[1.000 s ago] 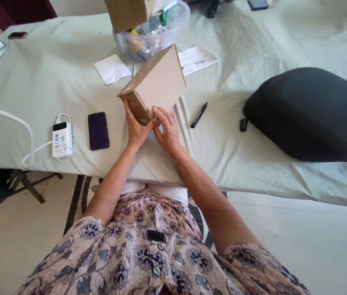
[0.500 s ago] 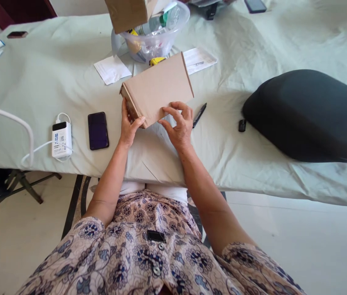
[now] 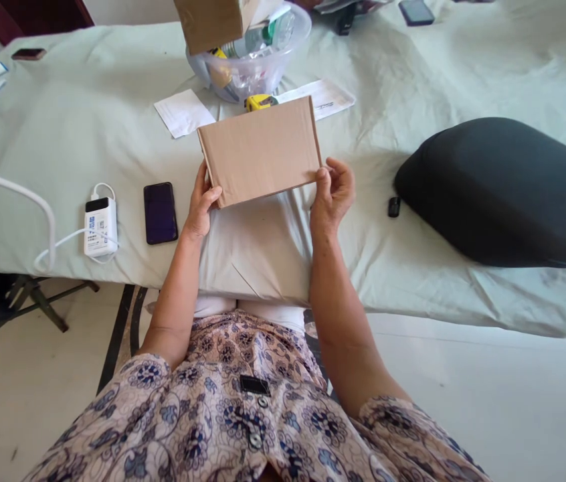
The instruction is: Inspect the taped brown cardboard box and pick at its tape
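Observation:
A brown cardboard box [image 3: 263, 150] is held between my two hands over the near part of the table, its plain broad face turned up toward me. My left hand [image 3: 203, 204] grips the left end, with the thumb on the lower left corner and the fingers behind. At the right end my right hand [image 3: 333, 194] is closed on the lower corner, its thumb on the face and the other fingers curled at the edge. The box's underside is out of sight.
Behind the box stand a yellow tape measure [image 3: 261, 102] and a plastic basin [image 3: 288, 50] with bottles. A phone [image 3: 160, 213] and a white power bank [image 3: 101, 226] lie left. A black cap [image 3: 394, 206] and a large dark cushion-like object [image 3: 504, 194] are right.
The box has turned more level and its right end has swung nearer. My right hand has moved right, from the lower edge to the right corner, now covering the black pen.

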`<state>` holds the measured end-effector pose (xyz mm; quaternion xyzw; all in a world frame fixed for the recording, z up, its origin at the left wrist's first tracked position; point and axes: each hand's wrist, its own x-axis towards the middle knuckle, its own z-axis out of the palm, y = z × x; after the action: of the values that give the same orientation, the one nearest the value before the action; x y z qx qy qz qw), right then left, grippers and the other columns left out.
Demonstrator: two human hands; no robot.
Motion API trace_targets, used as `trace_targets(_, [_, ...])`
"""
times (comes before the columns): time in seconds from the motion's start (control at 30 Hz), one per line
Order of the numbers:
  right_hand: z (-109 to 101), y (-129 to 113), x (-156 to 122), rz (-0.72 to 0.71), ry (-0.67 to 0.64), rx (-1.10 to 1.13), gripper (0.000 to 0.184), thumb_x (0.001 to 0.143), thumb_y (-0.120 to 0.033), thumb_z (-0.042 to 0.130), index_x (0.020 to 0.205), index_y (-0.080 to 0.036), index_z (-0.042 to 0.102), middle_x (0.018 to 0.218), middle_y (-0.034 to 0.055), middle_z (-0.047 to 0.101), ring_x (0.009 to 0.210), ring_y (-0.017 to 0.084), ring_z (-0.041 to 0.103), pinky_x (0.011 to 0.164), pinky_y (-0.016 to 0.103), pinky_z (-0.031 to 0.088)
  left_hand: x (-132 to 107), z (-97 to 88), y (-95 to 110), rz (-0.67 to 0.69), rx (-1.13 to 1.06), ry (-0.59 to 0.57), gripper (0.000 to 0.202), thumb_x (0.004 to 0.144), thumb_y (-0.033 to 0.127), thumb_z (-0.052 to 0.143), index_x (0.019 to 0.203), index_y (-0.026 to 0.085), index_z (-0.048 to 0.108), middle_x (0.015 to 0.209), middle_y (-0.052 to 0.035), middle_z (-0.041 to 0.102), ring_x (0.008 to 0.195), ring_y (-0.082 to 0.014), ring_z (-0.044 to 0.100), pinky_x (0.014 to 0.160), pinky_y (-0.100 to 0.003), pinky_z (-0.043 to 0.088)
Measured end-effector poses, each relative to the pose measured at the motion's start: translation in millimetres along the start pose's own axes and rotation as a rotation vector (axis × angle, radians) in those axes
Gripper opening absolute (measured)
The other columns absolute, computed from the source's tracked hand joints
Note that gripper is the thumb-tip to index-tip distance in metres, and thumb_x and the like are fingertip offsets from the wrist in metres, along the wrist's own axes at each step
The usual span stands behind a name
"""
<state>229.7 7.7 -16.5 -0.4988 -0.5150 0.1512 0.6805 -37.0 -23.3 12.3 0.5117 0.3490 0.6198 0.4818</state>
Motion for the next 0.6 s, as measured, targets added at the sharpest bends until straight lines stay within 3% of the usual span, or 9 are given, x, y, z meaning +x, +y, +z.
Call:
trace_targets(0.07, [1, 4, 1, 0.075, -0.007, 0.063, 0.059, 0.096, -0.075, 0.051, 0.11, -0.021, 0.069, 0.095, 0.0038, 0.063, 0.092, 0.021, 0.068, 0.087, 0.042, 0.059, -1, 1.2, 1, -0.042, -0.021, 0.017, 0.083, 0.072, 0.067, 0.079, 0.144, 0.031, 0.058, 0.139, -0.0048, 0.066, 0.14, -0.0349, 0.056, 0.102, -0.04, 0.056])
trace_targets(0.17, [3, 7, 1, 0.082, -0.024, 0.104, 0.059, 0.095, -0.076, 0.051, 0.105, -0.021, 0.071, 0.095, 0.0037, 0.065, 0.093, 0.02, 0.068, 0.088, 0.04, 0.058, -1, 1.2, 1, -0.101, -0.07, 0.051, 0.08, 0.072, 0.068, 0.078, 0.14, 0.031, 0.06, 0.138, -0.0052, 0.067, 0.139, -0.0355, 0.057, 0.099, -0.04, 0.057])
trace_targets(0.43, [2, 12, 0, 0.029, -0.124, 0.052, 0.06, 0.102, -0.072, 0.04, 0.121, -0.024, 0.071, 0.115, 0.0077, 0.069, 0.114, 0.027, 0.068, 0.1, 0.051, 0.058, 1, -5.2, -2, -0.211, -0.191, 0.113, 0.06, 0.077, 0.07, 0.07, 0.114, 0.024, 0.069, 0.127, -0.0093, 0.072, 0.13, -0.0353, 0.064, 0.099, -0.045, 0.06])
trace_targets(0.6, [3, 7, 0, 0.015, -0.146, 0.089, 0.061, 0.101, -0.073, 0.041, 0.122, -0.024, 0.07, 0.12, 0.0077, 0.07, 0.118, 0.029, 0.068, 0.106, 0.057, 0.056, 2, -11.1, -1, -0.266, -0.207, 0.095, 0.056, 0.079, 0.071, 0.066, 0.11, 0.025, 0.067, 0.118, -0.009, 0.073, 0.123, -0.0351, 0.067, 0.093, -0.046, 0.061])
